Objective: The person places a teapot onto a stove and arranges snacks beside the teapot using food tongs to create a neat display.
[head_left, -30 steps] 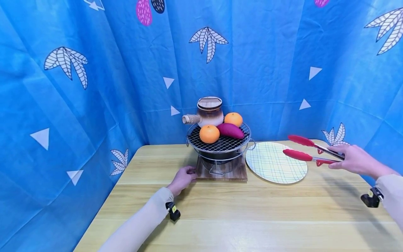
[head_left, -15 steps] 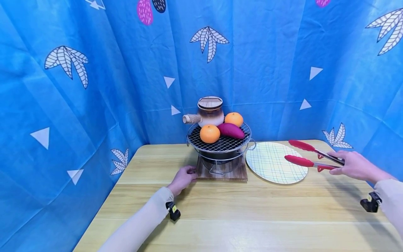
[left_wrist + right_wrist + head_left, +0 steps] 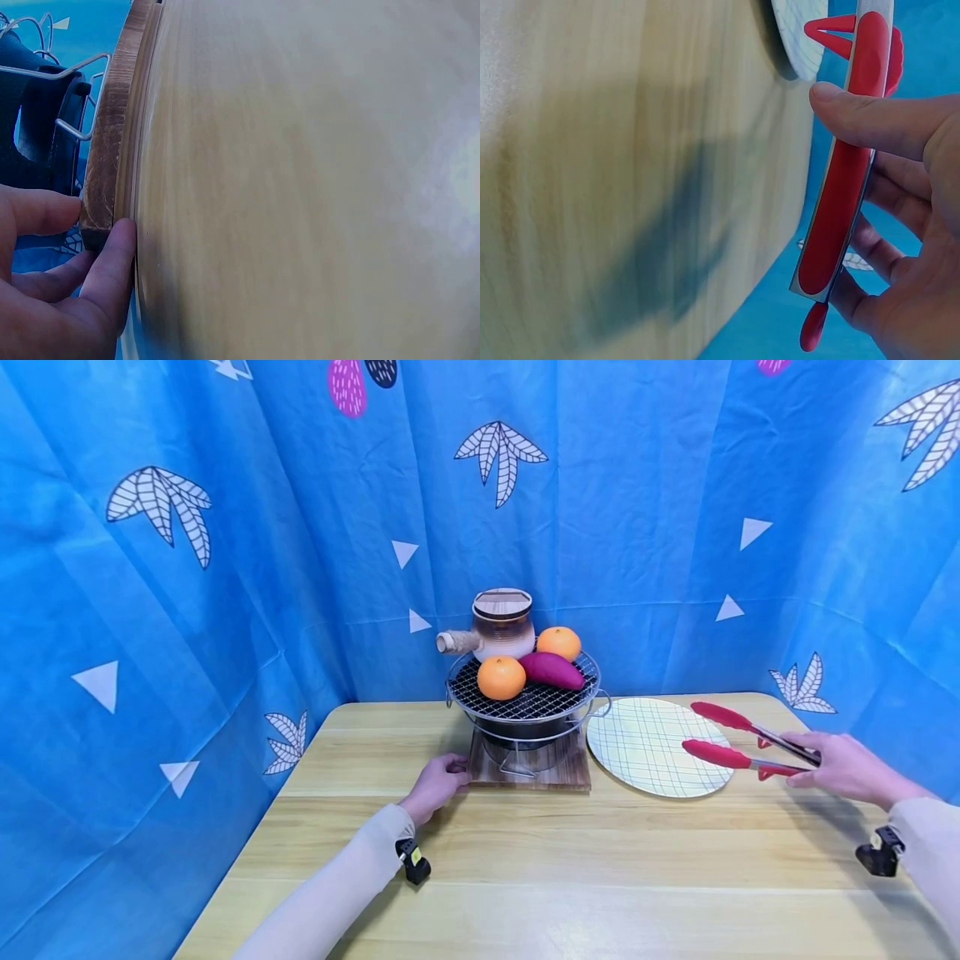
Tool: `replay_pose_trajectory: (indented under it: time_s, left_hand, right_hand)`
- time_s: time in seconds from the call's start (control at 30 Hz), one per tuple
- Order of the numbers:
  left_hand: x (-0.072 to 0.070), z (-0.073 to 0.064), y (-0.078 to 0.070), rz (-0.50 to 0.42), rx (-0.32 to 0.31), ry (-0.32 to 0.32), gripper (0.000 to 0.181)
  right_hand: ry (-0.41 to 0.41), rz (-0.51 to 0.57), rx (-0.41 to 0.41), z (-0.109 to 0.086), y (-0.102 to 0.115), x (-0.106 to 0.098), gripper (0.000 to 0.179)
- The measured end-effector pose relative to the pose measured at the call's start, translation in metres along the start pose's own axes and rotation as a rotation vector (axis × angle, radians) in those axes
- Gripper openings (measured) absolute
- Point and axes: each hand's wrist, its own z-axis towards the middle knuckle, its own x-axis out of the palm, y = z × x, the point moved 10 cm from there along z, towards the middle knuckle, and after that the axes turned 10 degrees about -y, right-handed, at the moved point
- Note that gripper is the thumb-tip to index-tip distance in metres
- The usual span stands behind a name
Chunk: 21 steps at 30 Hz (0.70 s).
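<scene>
At the front left corner of the dark wooden base board [image 3: 551, 777], my left hand [image 3: 435, 787] pinches its edge, the thumb [image 3: 49, 212] on one face and a finger against the other. On that board stands a small stove with a round wire grill [image 3: 536, 703]. Two oranges [image 3: 501, 678], a purple sweet potato [image 3: 553, 669] and a lidded clay pot [image 3: 504, 625] with a wrapped side handle rest on the grill. My right hand [image 3: 851, 768] grips red-tipped tongs [image 3: 780, 743] by their handles. Their tips stand apart above the right part of the plate, with nothing between them.
A round checked plate [image 3: 645, 752] lies right of the stove on the light wooden table [image 3: 525, 868]. A wire handle of the grill reaches over the plate's left edge. Blue patterned curtain [image 3: 630, 527] hangs close behind and at both sides.
My right hand has come down a little with the tongs, whose tips now hang lower over the plate. The left hand keeps its place on the board.
</scene>
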Motion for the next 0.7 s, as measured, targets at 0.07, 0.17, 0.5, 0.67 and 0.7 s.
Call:
replay_pose_trajectory:
  time_s: [0.07, 0.17, 0.5, 0.67, 0.7]
  left_hand:
    - [0.0, 0.0, 0.0, 0.001, 0.002, 0.001, 0.044]
    - [0.0, 0.0, 0.0, -0.009, -0.008, 0.0, 0.044]
    - [-0.001, 0.0, 0.002, -0.01, -0.005, 0.001, 0.045]
    - [0.0, 0.001, 0.002, -0.014, -0.004, 0.008, 0.045]
    - [0.0, 0.002, 0.002, -0.015, 0.002, 0.01, 0.045]
  right_hand:
    - [0.005, 0.005, 0.004, 0.0, -0.002, 0.003, 0.09]
    - [0.003, 0.015, 0.002, 0.0, -0.003, 0.008, 0.09]
    - [-0.006, 0.032, -0.011, 0.001, 0.0, 0.02, 0.09]
    - [0.019, 0.022, 0.0, 0.001, -0.001, 0.029, 0.087]
    - [0.019, 0.022, -0.003, 0.002, 0.0, 0.03, 0.086]
